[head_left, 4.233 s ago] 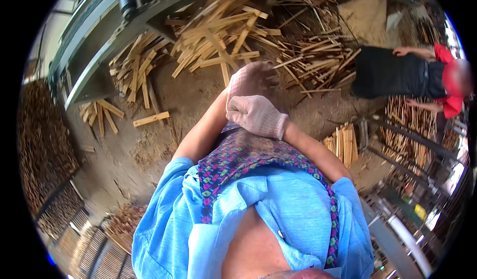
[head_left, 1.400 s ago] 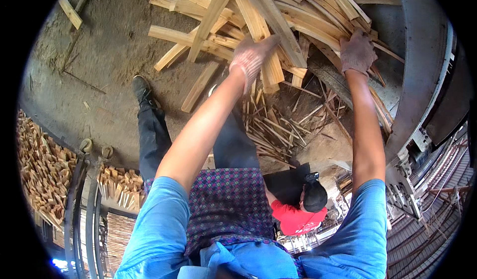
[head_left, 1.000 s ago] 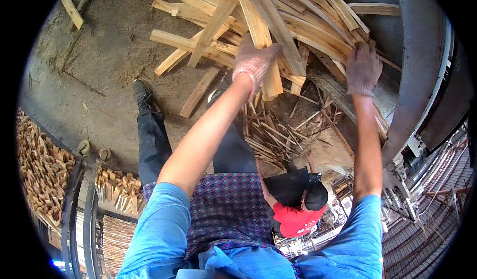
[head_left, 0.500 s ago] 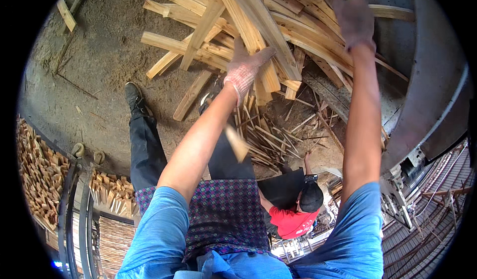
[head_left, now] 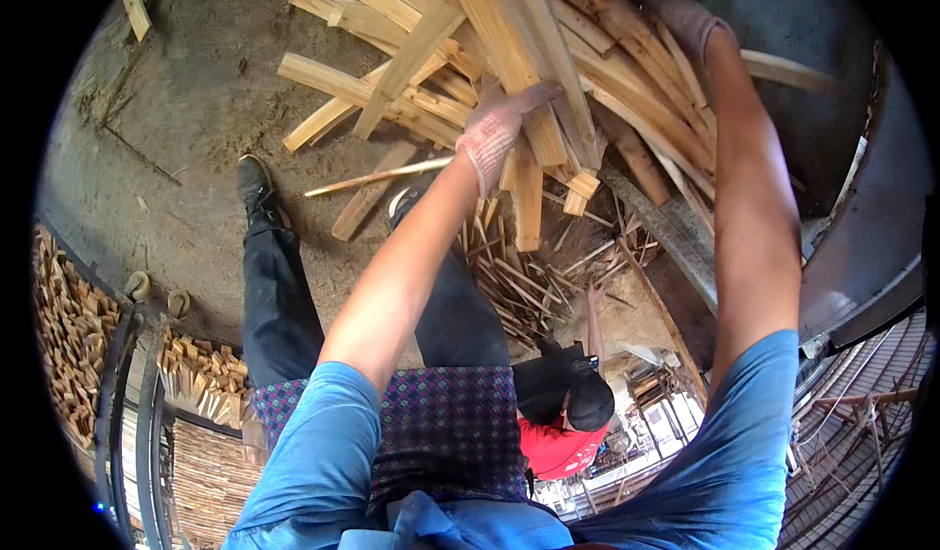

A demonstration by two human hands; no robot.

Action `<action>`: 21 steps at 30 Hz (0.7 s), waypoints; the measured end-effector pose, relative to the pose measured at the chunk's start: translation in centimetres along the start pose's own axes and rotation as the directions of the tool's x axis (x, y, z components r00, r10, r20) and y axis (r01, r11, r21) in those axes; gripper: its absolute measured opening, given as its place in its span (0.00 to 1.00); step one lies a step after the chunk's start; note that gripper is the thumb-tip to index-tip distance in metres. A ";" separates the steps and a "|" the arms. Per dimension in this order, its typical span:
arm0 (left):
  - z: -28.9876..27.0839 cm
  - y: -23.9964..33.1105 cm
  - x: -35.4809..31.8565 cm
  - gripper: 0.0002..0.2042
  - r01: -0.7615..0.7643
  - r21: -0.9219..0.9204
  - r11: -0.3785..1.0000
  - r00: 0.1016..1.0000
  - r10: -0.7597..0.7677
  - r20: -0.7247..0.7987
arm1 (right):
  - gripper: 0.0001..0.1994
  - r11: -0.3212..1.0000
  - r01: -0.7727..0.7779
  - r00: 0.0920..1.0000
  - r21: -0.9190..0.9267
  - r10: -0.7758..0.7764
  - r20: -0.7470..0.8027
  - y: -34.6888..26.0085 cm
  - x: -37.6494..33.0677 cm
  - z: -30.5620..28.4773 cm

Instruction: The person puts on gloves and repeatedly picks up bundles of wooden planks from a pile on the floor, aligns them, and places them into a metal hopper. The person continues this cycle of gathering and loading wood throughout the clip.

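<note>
My left hand (head_left: 493,134), in a pale knitted glove, is closed around the lower part of some long wooden boards (head_left: 509,36), its thumb lying across them. Their lower ends hang over other boards. Farther up and to the right, my right hand (head_left: 690,23), also gloved, reaches over the far part of a stack of rough boards (head_left: 627,60). Its fingers are in shadow, so their grip is hard to make out. Beside my left wrist, a thin strip of wood (head_left: 377,177) slants over a short board (head_left: 372,192).
Below the boards lies a heap of thin wood offcuts (head_left: 509,281). A person in a red top and black cap (head_left: 590,403) works near it, one arm stretched toward it. Dark metal machinery (head_left: 852,246) stands at right. Stacked cut wood (head_left: 73,330) fills the lower left.
The boards at my left hand have swung to a steeper angle. My right hand has shifted slightly. A blurred wood piece by my left forearm is gone; a thin strip shows beside my wrist.
</note>
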State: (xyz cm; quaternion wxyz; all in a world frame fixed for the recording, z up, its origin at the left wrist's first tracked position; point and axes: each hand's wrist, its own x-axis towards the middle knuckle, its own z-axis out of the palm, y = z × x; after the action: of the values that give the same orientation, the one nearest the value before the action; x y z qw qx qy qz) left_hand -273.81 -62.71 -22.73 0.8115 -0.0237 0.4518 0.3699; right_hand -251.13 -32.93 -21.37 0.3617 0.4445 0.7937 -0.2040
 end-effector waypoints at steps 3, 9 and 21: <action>-1.1 0.7 -1.9 0.30 -0.059 -0.190 0.980 0.995 0.042 -0.090 | 0.47 0.947 -0.249 0.946 0.205 0.192 0.263 -10.9 -3.4 -2.4; 1.3 -0.9 -0.9 0.33 -0.093 -0.615 0.783 0.995 0.056 -0.079 | 0.52 0.922 -0.368 0.904 0.117 0.325 0.278 -15.9 -9.2 -2.8; -1.3 -2.4 1.3 0.37 -0.084 -0.498 0.863 0.994 0.109 0.022 | 0.43 0.379 -0.534 0.841 0.755 0.334 0.427 -11.7 -8.1 2.5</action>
State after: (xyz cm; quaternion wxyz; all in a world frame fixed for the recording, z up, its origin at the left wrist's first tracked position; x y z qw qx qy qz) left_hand -272.84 -64.14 -25.17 0.7696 -0.1994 0.3223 0.5139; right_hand -257.35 -45.19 -16.84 0.2147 0.7320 0.4000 -0.5080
